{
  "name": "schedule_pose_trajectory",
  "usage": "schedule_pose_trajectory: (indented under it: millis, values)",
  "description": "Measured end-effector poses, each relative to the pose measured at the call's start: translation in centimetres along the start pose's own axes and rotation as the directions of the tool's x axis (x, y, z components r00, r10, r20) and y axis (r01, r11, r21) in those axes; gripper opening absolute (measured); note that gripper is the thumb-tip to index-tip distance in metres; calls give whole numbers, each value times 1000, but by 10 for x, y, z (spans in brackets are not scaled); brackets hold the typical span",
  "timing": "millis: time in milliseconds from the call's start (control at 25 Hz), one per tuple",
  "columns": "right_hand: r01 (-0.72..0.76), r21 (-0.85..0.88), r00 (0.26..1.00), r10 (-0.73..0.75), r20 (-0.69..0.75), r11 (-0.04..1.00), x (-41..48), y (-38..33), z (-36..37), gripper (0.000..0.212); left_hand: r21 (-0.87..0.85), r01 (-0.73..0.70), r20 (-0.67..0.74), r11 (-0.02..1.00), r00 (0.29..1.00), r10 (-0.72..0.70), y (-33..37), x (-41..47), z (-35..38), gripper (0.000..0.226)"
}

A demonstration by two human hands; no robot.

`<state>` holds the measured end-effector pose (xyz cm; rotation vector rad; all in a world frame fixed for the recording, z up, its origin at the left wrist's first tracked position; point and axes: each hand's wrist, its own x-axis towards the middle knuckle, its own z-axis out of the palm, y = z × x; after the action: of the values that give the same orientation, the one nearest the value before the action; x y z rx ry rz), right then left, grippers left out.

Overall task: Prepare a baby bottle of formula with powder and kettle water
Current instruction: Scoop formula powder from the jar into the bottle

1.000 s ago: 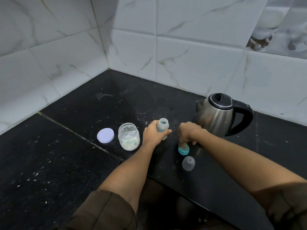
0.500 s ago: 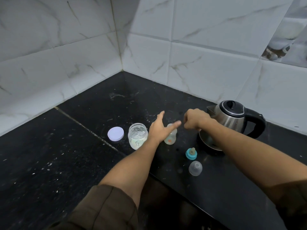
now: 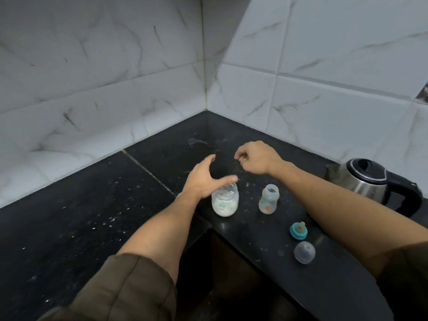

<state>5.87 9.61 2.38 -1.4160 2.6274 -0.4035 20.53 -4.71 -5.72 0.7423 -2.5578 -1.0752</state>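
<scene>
Both hands have left the bottle [image 3: 268, 199] and teat [image 3: 299, 230].
Spread left hand [image 3: 203, 179] nears the powder jar [image 3: 225, 200]; curled, empty right hand [image 3: 257, 157] hovers; a clumsy reach could topple it off the counter edge [image 3: 231, 230].

Brushed-steel kettle [image 3: 361, 185], glossy stone counter [image 3: 92, 216]

head-worn view, looking forward and down, close over counter [image 3: 69, 228]

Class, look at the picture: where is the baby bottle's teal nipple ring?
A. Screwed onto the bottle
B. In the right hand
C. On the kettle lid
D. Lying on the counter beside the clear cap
D: the teal nipple ring lies on the counter, just beyond the clear cap; the baby bottle stands open.
</scene>
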Motion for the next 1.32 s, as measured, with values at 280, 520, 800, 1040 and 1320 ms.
schedule_pose_trajectory:
  millis: [280,520,800,1040,1320]
  values:
    - [226,-50,958,-213,191,973,6,-23,27,41,60,89,258,994,961,-101,-51,-1,28,104]
    - [287,-156,926,-232,298,945,-4,-13,46,33,-35,-55,71,998,996,58,-38,0,28,85]
    - [354,-258,916,-278,288,899,-10,-17,48,28,157,-296,-92,942,946,312,-6,7,23,87]
    - [254,-341,953,-173,250,905,-15,-25,28,28,190,-353,-226,916,892,391,18,13,22,82]
    - [253,-370,958,-177,227,894,-15,-23,15,26,206,-356,-237,912,886,399,27,16,24,88]
